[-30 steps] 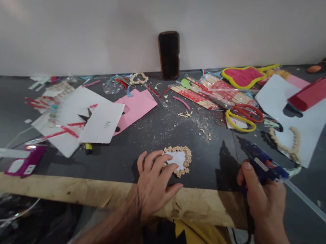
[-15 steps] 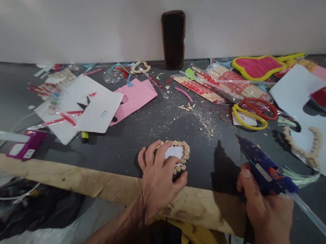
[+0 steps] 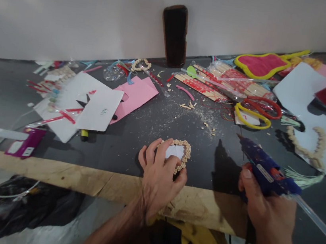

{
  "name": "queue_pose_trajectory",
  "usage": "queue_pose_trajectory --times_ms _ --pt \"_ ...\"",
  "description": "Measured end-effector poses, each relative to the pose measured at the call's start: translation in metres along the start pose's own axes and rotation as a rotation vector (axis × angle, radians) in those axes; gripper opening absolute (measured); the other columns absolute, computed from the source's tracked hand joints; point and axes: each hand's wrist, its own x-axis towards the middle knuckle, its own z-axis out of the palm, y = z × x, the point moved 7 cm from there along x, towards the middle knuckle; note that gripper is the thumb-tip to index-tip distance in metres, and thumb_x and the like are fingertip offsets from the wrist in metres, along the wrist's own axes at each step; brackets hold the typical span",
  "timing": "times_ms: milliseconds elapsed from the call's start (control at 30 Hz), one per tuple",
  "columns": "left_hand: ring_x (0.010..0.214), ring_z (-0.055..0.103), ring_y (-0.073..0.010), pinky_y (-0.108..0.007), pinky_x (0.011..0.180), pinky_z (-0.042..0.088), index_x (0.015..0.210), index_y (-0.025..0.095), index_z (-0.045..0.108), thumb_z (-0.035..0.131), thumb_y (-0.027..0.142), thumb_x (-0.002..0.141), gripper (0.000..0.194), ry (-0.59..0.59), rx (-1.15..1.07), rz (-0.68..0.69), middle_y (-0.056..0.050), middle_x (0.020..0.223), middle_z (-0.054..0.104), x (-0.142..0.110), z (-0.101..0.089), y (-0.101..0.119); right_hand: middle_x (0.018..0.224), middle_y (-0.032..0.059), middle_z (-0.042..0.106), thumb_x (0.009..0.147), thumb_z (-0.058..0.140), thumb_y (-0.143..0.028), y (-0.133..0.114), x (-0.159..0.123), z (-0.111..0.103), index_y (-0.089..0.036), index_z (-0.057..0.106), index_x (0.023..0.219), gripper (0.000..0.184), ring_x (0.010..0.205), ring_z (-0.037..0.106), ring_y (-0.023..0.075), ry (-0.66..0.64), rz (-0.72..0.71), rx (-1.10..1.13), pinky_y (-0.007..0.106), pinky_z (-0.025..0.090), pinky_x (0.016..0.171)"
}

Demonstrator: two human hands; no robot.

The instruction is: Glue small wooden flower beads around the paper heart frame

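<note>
Dark table point(image 3: 123, 150), right hand point(image 3: 273, 210) wrapped around a glue gun point(image 3: 261, 161), left hand point(image 3: 161, 178) with bent fingers, whether gripping unclear, red-and-yellow scissors point(image 3: 257, 127) beyond the gun, beaded ring point(image 3: 187, 153) near the front edge under the left fingers, wooden bits point(image 3: 188, 106) farther back

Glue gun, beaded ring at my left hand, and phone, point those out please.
Glue gun point(image 3: 262, 160): head view, on its blue body.
Beaded ring point(image 3: 187, 153): head view, on its beads.
Phone point(image 3: 174, 35): head view, on its dark face.

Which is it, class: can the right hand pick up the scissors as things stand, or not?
Probably not without setting down the glue gun, which the right hand grips, though the scissors' handles lie uncovered nearby.
</note>
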Motion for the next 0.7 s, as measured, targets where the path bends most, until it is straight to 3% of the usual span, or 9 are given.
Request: queue_pose_trajectory --times_ms 300,467,567,700 --pt "0.129 0.042 -0.036 -0.062 0.105 0.029 0.077 0.021 0.065 0.067 0.026 0.076 0.005 -0.007 0.007 -0.017 -0.009 0.138 0.053 0.0 0.003 0.0 0.065 0.0017 0.061 0.084 0.054 -0.048 0.002 -0.001 0.001 -0.022 0.06 0.068 0.031 0.061 0.057 0.0185 -0.016 -0.005 -0.002 0.032 0.042 0.06" --pt "0.128 0.043 -0.0365 -0.061 0.105 0.028 0.088 0.022 0.066 0.066 0.031 0.079 0.013 0.047 -0.023 0.043 -0.01 0.134 0.056 0.0 -0.016 -0.006 0.061 0.0001 0.06 0.089 0.049 -0.049 0.0 -0.002 0.001 -0.022 0.066 0.082 0.033 0.053 0.054 0.0164 -0.048 0.076 0.065 0.03 0.041 0.053" --pt "0.13 0.043 -0.0312 -0.054 0.109 0.028 0.109 0.023 0.064 0.055 0.022 0.088 0.023 -0.006 -0.056 0.241 -0.009 0.132 0.058 0.013 -0.03 -0.015 0.065 0.0013 0.063 0.09 0.048 -0.053 -0.003 -0.001 0.0 -0.022 0.066 0.08 0.037 0.057 0.056 0.0157 -0.077 0.092 0.138 0.028 0.043 0.052" --pt "0.136 0.038 -0.0272 -0.049 0.116 0.019 0.124 0.024 0.06 0.05 0.018 0.091 0.035 -0.195 -0.022 0.636 -0.006 0.133 0.059 0.034 -0.031 -0.021 0.063 0.0031 0.064 0.088 0.046 -0.061 -0.009 -0.005 -0.002 -0.02 0.069 0.083 0.047 0.051 0.055 0.0147 -0.164 0.121 0.219 0.026 0.042 0.044"
